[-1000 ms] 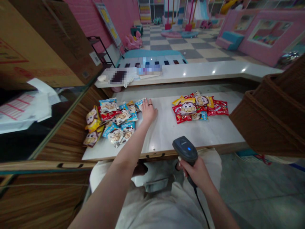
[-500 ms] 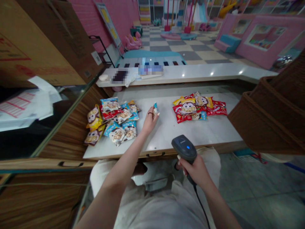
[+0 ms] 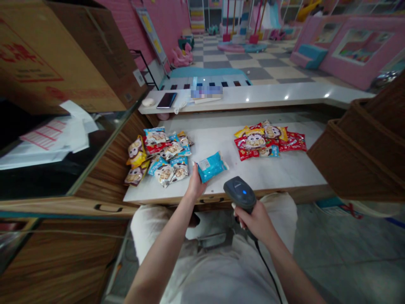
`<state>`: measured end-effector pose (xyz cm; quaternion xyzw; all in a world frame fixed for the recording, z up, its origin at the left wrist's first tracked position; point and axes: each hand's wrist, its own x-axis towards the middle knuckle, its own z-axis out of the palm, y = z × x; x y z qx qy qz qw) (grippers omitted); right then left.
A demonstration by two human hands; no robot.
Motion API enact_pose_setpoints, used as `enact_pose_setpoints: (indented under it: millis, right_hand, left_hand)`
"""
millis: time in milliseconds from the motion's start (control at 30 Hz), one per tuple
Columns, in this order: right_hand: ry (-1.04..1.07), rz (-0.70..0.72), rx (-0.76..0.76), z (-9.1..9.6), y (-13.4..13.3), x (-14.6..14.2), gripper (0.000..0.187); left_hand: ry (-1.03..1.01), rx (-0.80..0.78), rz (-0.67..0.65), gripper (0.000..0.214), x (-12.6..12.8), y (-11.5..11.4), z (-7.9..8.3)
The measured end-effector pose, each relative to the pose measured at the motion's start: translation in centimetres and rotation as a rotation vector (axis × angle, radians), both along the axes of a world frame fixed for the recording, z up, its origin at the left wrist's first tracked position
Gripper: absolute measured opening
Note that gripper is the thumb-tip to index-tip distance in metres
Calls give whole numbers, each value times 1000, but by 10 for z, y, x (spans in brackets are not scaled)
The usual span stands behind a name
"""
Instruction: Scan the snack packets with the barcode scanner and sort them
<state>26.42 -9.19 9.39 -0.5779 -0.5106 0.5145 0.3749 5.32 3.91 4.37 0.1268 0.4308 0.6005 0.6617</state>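
My left hand (image 3: 196,182) is closed on the left end of a blue snack bag (image 3: 212,166). The bag's back side faces up, with a pale label on it, above the white desk (image 3: 209,135). In my right hand (image 3: 255,217) is a dark barcode scanner (image 3: 239,194) with a lit blue dot; its head points toward the bag, a short gap apart. To the left lies a pile of blue, red and yellow snack bags (image 3: 167,154). A second pile of mostly red and yellow snack bags (image 3: 262,140) rests on the right.
Behind the desk runs a raised white ledge (image 3: 259,99) with a phone (image 3: 166,100) on it. Cardboard boxes (image 3: 69,55) and papers (image 3: 53,135) stand at the left. A brown woven basket (image 3: 357,156) borders the right. The scanner's cord (image 3: 268,270) hangs over my lap.
My left hand has drawn the blue snack bag nearer and turned it so its labelled back shows. The scanner has shifted slightly left in view. The view itself has moved a little.
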Motion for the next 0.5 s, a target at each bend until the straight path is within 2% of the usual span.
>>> enact_pose_setpoints:
  millis: [167, 500]
  right_hand:
    - [-21, 11, 0, -3, 0, -2, 24]
    - [-35, 43, 19, 2, 3, -10, 23]
  left_hand:
    - [111, 17, 39, 37, 7, -5, -8]
    - [171, 98, 65, 44, 4, -1, -30]
